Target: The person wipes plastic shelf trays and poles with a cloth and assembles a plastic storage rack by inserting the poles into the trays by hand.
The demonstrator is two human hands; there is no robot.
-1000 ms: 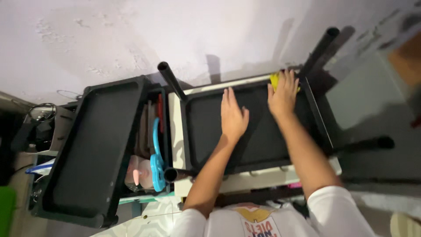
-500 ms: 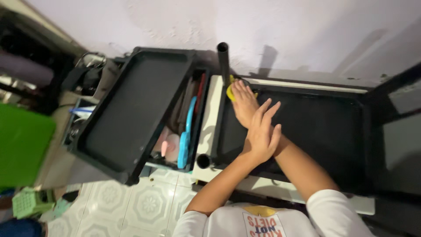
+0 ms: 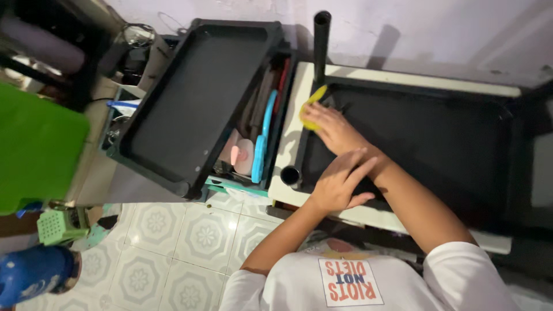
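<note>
My right hand presses a soft yellow cloth at ten o'clock on the matt black plastic tray. My left hand lies flat on that smooth surface. The black tube at twelve looks semi-glossy plastic; floor tiles shine.

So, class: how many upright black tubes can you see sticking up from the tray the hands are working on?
2. One black tube stands at the tray's far left corner by the wall; the other is at its near left corner, beside the left hand. Others may be out of view.
</note>
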